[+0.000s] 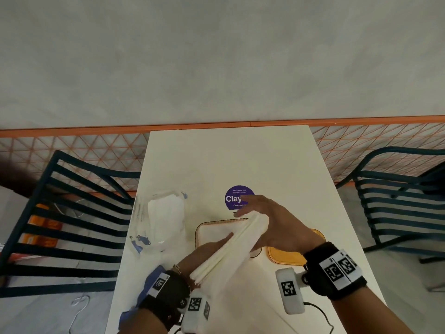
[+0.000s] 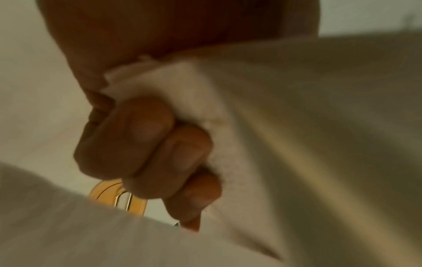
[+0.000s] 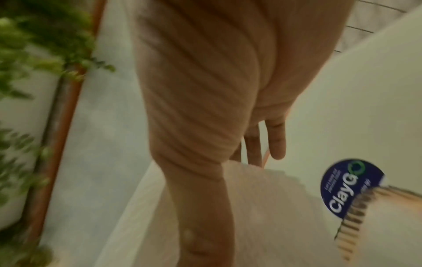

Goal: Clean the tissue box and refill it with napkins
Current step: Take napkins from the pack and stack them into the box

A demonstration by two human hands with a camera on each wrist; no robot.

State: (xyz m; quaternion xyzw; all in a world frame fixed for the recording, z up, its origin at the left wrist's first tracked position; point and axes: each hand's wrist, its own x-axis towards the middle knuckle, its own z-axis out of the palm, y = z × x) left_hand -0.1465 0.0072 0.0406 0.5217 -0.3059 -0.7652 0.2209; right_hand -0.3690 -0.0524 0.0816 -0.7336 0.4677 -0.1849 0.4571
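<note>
Both hands are holding a thick stack of white napkins (image 1: 231, 249) slanted just above the open tissue box (image 1: 212, 231), which is sitting on the white table (image 1: 240, 160). The left hand (image 1: 204, 251) is gripping the stack's near end, its fingers (image 2: 148, 130) curling tightly around the paper. The right hand (image 1: 277, 225) is lying against the stack's far end, fingers (image 3: 276, 139) straight and pressed together. Just right of the box an orange lid (image 1: 286, 256) is lying flat; left of the box a clear plastic bag (image 1: 159, 218) is holding more napkins; beyond the box a purple sticker (image 1: 237, 196) is showing.
</note>
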